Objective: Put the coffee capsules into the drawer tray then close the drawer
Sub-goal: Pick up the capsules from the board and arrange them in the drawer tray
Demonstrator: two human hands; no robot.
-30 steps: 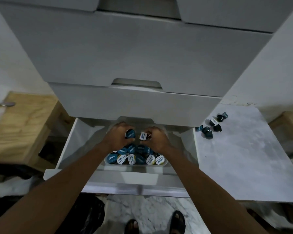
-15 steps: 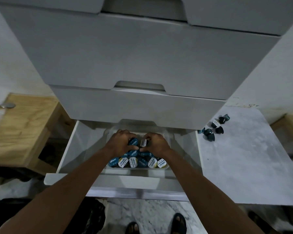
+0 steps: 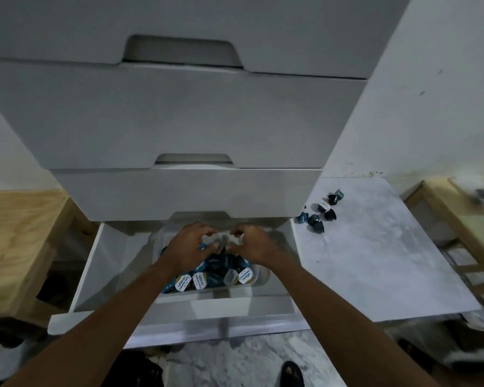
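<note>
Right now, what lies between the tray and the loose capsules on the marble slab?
Head view: the drawer's right wall, then a bare strip of slab. Nothing else sits there.

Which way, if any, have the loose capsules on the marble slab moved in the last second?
No. The loose capsules lie in the same cluster at the back-left corner of the marble slab, beside the open drawer; only the camera shifted.

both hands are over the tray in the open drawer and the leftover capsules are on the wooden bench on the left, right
Not quite. The head view shows the leftover capsules on the marble slab to the right of the drawer, not on the wooden bench. The left hand and the right hand are indeed over the tray in the open drawer.
</note>
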